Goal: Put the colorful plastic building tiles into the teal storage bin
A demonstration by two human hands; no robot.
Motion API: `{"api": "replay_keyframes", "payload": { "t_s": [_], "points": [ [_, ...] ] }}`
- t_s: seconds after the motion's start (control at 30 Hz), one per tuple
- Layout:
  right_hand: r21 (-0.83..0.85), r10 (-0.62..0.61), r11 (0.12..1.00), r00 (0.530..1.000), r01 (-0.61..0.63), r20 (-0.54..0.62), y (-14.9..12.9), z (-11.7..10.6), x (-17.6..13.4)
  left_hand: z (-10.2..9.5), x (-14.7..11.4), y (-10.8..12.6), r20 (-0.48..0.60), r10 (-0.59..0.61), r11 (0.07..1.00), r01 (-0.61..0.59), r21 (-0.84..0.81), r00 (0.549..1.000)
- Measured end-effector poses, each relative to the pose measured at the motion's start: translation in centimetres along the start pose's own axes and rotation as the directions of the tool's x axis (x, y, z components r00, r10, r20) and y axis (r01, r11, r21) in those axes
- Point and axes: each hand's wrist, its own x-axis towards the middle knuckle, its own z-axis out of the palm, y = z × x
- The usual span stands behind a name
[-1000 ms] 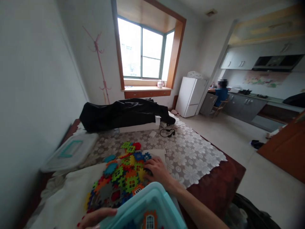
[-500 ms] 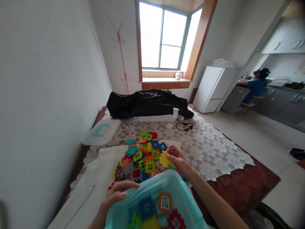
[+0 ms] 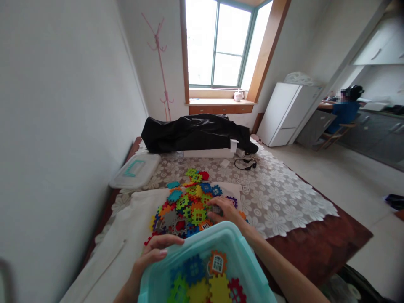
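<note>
Down low, the left hand [image 3: 156, 254] grips the near-left rim of one turquoise bin [image 3: 235, 246], fingers curled over the edge and clenched on it. Inside the bin lie about six tiles [image 3: 217, 263]: an orange one with a white window, a blue, a green, two yellow and a red, all flat plastic squares with notched, toothed edges.

Just beyond the bin's far rim, the right hand [image 3: 224, 210] rests palm down on the near right edge of the pile [image 3: 186, 202], fingers spread and bent over the pieces; whether it has closed on one is hard to tell, since the fingertips are buried among them. That single pile is a heap of perhaps two dozen of the same notched tiles in green, orange, blue, red, yellow, teal and grey, some with window cut-outs, lying on a white cloth [image 3: 126, 235] over the lace spread [image 3: 277, 202].

One clear lid [image 3: 135, 169] with a teal handle sits at the left edge, well apart from the pile. Farther back lie one black bag [image 3: 192, 132] and one black cord [image 3: 245, 164]. One person in blue [image 3: 344, 111] sits far off at the counter.
</note>
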Motion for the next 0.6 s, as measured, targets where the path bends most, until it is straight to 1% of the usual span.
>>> {"api": "replay_keyframes", "payload": {
  "t_s": [0.1,0.17,0.23,0.3,0.4,0.47,0.6],
  "points": [
    [-0.122,-0.037,0.991,0.992,0.052,0.120,0.26,0.40,-0.15,0.24,-0.07,0.02,-0.020,0.031,0.999,-0.031,-0.009,0.999],
    [-0.158,-0.070,0.982,0.975,0.104,0.209,0.00,0.27,-0.22,0.33,-0.10,-0.01,-0.023,0.040,0.999,-0.040,0.003,0.999],
    [-0.165,-0.082,0.978,0.963,0.127,0.256,-0.28,0.01,-0.19,0.34,-0.13,-0.05,-0.036,0.038,0.999,-0.038,0.021,0.999],
    [-0.140,-0.081,0.983,0.962,0.121,0.259,-0.42,-0.21,-0.11,0.30,-0.14,-0.10,-0.048,0.032,0.999,-0.031,0.029,0.998],
    [-0.094,-0.077,0.991,0.974,0.099,0.215,-0.34,-0.35,-0.04,0.32,-0.17,-0.14,-0.043,0.027,1.000,-0.027,0.004,0.999],
    [-0.095,-0.074,0.991,0.977,0.095,0.199,-0.21,-0.35,-0.03,0.37,-0.19,-0.15,-0.037,0.033,0.999,-0.034,-0.008,0.999],
    [-0.083,-0.097,0.990,0.969,0.119,0.228,-0.05,-0.31,0.02,0.41,-0.15,-0.21,-0.036,0.041,0.999,-0.042,-0.019,0.998]
  ]
}}
